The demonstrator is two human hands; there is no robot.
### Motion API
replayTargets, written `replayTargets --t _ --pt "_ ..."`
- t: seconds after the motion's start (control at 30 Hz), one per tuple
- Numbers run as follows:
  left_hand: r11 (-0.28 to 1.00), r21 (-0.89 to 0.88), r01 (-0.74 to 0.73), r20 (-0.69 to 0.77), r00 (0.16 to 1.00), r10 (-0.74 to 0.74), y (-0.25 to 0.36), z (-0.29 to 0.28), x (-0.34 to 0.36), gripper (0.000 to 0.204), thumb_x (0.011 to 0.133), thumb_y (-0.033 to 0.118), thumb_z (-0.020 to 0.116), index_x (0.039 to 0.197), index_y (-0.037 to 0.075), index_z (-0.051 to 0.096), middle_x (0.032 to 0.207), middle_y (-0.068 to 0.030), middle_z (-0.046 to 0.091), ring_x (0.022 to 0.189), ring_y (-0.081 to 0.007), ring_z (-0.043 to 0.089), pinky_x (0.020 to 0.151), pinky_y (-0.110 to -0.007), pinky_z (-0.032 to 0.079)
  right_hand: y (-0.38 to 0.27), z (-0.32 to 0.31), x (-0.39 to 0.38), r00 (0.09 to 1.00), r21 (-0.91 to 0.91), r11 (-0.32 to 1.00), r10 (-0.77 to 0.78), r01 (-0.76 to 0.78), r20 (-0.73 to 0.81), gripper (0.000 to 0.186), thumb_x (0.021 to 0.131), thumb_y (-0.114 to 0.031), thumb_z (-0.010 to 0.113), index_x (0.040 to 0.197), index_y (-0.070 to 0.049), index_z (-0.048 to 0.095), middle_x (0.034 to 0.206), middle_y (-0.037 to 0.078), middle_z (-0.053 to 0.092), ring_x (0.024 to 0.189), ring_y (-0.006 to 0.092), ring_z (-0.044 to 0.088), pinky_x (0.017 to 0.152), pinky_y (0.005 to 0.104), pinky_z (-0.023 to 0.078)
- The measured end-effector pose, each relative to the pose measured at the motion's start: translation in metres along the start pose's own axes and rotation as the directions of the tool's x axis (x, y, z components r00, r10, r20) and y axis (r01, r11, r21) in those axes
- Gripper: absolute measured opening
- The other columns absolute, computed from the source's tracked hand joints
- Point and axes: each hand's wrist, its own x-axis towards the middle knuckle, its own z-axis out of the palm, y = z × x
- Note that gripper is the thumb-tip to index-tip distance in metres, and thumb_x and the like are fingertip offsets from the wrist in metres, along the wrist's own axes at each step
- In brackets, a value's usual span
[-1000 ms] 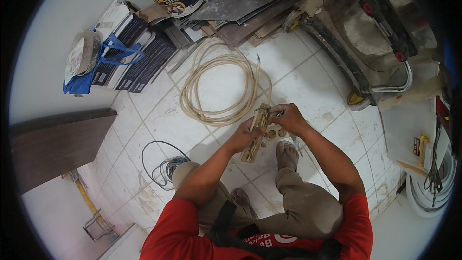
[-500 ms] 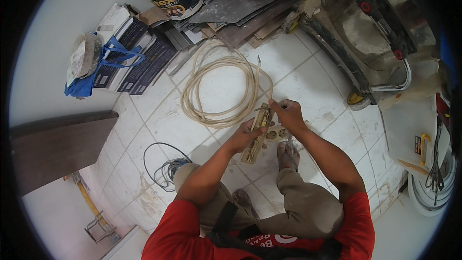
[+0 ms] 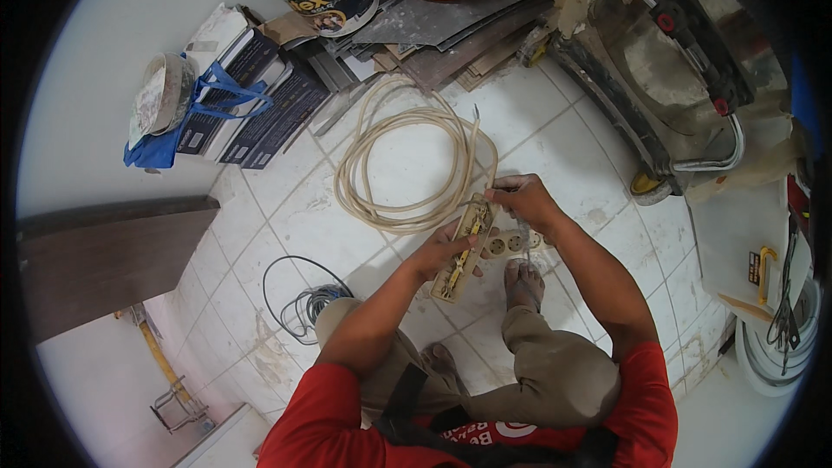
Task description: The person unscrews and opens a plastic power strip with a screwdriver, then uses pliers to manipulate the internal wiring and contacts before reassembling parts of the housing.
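Observation:
My left hand [image 3: 444,251] is closed round an opened power strip housing [image 3: 448,284], long and cream-coloured, with brass contact strips showing inside. At its far end my right hand [image 3: 526,201] pinches the cream cable [image 3: 495,163] where it meets the housing. A slim, partly see-through shaft, perhaps a screwdriver [image 3: 526,232], points down from below the right hand; its grip is hidden. The socket cover [image 3: 517,244] with round outlets lies on the floor beyond my foot. Most of the cable lies coiled ahead, its other end sticking up with bare-looking tips.
A grey wire coil [image 3: 316,302] lies by my left knee. Ahead are stacked boards [image 3: 451,22], a bucket [image 3: 334,4], and dark boxes [image 3: 277,113]. A wheeled machine [image 3: 650,95] stands at the far right, a white hose coil [image 3: 780,338] at the right, a brown panel [image 3: 113,251] at the left.
The housing has tipped so that its brass strips face up more. My right hand has turned slightly at the cable, and more of the socket cover shows. The view has shifted a little.

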Motion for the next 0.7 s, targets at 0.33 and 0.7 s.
replayTargets --t 0.33,0.7 --pt "0.992 -0.125 -0.034 0.067 0.997 0.042 0.015 0.008 -0.003 0.063 0.098 0.022 0.066 0.152 0.009 0.036 0.141 -0.0195 0.056 0.104 -0.0263 0.067 0.075 -0.044 0.065 0.048 -0.051 -0.01 0.852 -0.069 0.943 -0.324 0.325 -0.411 0.027 0.087 -0.009 0.075 0.112 -0.003 0.068 0.089 0.003 0.064 0.08 0.0107 0.058 0.074 0.0263 0.049" --pt "0.983 -0.184 -0.022 0.077 0.996 0.037 0.011 0.008 0.005 0.067 0.097 0.02 0.067 0.153 0.008 0.033 0.144 -0.0203 0.052 0.116 -0.0306 0.063 0.086 -0.049 0.063 0.026 -0.055 -0.075 0.907 -0.563 0.813 -0.339 0.149 -0.251 0.049 0.081 -0.013 0.083 0.119 -0.006 0.054 0.096 0.017 0.07 0.089 0.0305 0.071 0.081 0.0377 0.055"
